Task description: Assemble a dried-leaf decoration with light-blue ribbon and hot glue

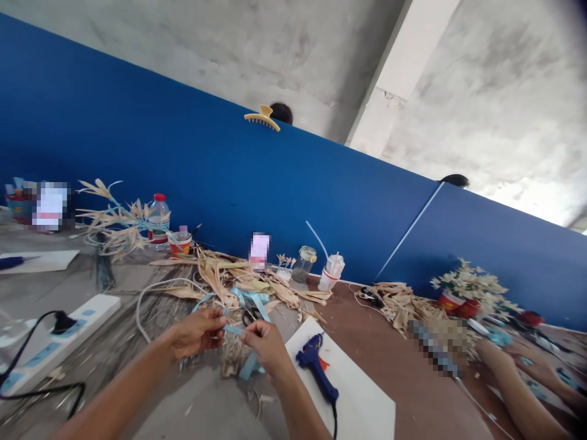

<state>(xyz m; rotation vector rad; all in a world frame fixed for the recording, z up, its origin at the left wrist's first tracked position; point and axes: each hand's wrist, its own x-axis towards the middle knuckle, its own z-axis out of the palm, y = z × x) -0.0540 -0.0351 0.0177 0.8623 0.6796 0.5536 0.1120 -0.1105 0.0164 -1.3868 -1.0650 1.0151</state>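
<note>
My left hand (200,332) and my right hand (266,343) are closed in pinches a short way apart over the table. Between them runs a light blue ribbon (233,330), with one end in each hand's fingertips. More blue ribbon (254,297) lies loosely just beyond, near the black handles of scissors (250,315). Dry corn husks (215,272) are heaped behind my hands, and scraps lie below them. To the right of my right hand, a blue hot glue gun (316,363) rests on a white board (362,391).
A white power strip (59,342) with a black cord lies at left. Along the blue partition (206,165) stand a red-capped bottle (158,223), husk flowers (121,214), a phone (259,250), a glass jar (304,264) and a paper cup (330,275). Another person's arms (518,379) reach in at right.
</note>
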